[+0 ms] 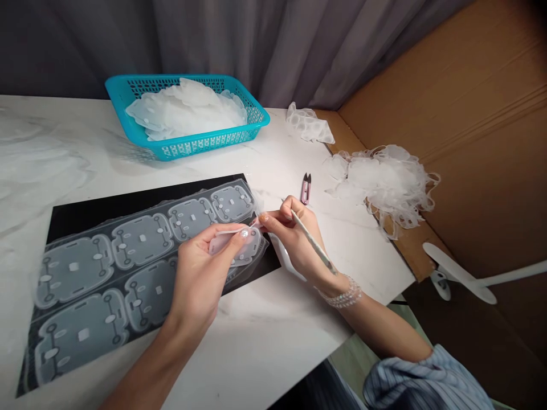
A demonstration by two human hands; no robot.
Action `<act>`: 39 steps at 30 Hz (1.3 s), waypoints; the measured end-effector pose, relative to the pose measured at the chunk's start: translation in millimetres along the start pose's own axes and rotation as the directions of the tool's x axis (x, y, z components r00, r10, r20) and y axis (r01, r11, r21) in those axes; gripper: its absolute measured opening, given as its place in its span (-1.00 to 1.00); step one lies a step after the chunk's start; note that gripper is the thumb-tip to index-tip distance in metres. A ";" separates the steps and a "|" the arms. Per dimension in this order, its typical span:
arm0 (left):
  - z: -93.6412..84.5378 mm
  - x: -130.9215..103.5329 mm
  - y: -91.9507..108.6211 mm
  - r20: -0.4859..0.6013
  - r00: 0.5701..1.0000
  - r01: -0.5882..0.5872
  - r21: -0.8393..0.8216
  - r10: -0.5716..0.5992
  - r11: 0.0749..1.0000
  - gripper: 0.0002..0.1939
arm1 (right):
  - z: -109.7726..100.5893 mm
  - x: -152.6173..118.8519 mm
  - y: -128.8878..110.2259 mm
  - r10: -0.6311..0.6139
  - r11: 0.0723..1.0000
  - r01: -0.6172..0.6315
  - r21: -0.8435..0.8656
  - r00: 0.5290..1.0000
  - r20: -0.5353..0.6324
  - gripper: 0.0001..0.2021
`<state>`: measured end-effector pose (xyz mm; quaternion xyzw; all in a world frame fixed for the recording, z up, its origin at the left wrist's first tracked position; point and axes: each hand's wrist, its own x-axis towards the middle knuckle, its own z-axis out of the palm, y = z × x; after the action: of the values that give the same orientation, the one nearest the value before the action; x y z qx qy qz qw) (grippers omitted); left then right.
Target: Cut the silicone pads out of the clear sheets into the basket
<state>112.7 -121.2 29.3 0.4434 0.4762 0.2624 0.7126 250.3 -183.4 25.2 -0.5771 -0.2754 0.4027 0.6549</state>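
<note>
A black board (102, 212) lies on the table under a translucent sheet (143, 234) printed with rounded panel shapes. Over the sheet's right end, my left hand (205, 265) pinches a small translucent piece (220, 242) between thumb and fingers. My right hand (299, 233) meets it at the piece's right edge, thumb and forefinger pressed together. A thin pale pen-like tool (314, 245) lies across my right hand, held by its curled fingers and pointing back toward the wrist. What the right fingertips pinch is too small to make out.
A turquoise basket (192, 138) heaped with translucent pieces (192, 108) stands at the back. Pink snips (306, 189) lie beyond my right hand. A pile of clear scraps (384, 182) and cardboard (470, 102) are at the right; another scrap (310, 123) lies behind.
</note>
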 end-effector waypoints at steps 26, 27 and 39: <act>-26.0 16.8 20.0 0.395 0.874 0.281 0.064 -0.282 0.958 -0.45 | -11.2 -7.4 -11.0 -0.165 0.955 0.229 -0.186 0.936 0.310 -0.55; -25.9 16.9 20.4 0.396 0.873 0.279 0.069 -0.283 0.958 -0.45 | -11.1 -7.8 -9.9 -0.184 0.946 0.253 -0.204 0.934 0.306 -0.56; -27.0 16.0 16.4 0.370 0.893 0.228 0.118 -0.256 0.967 -0.41 | -7.4 -14.1 -7.1 -0.285 0.826 0.387 -0.410 0.914 0.288 -0.59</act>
<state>95.5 -90.5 32.5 0.4483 0.3886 0.0632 0.8025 250.5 -199.3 32.3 -0.6104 -0.5295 0.2635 0.5269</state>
